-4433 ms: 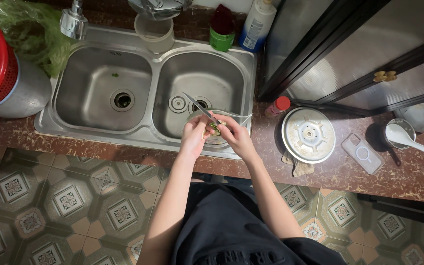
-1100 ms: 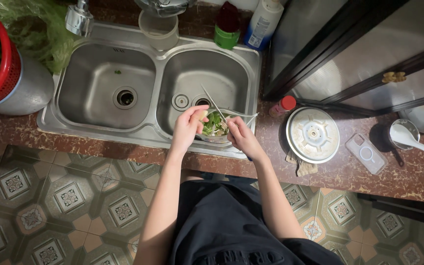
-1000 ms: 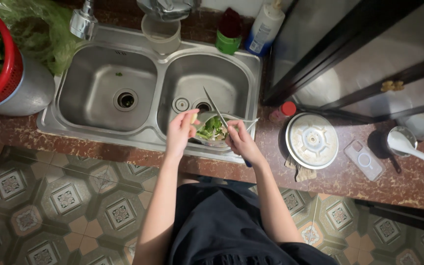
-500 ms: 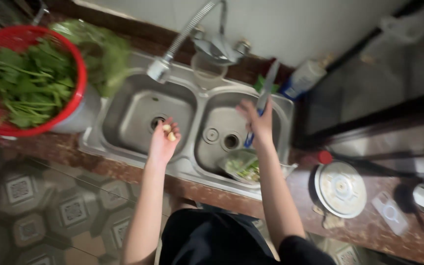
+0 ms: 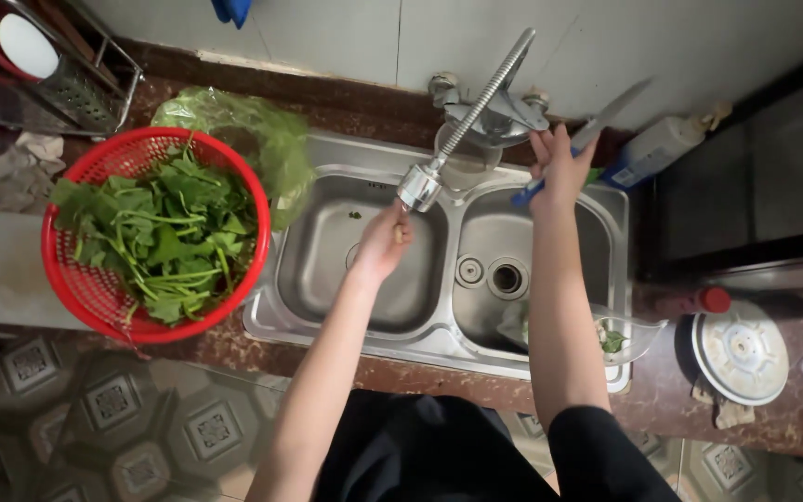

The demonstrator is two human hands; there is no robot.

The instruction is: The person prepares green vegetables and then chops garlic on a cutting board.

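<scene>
The left hand [image 5: 381, 245] hovers over the left basin of the double stainless-steel sink [image 5: 357, 336], just under the head of the long chrome swivel tap [image 5: 462, 130], fingers curled together on something small I cannot make out. The right hand [image 5: 558, 167], farther back by the tap's base, is clamped on the blue handle of a kitchen knife [image 5: 584, 136], blade angled up to the right. A red plastic colander of leafy greens [image 5: 155, 232] sits at the left, and a clear glass bowl of chopped greens [image 5: 617, 337] near the right.

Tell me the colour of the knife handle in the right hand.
Blue: the knife handle shows below the right hand in the head view.
</scene>
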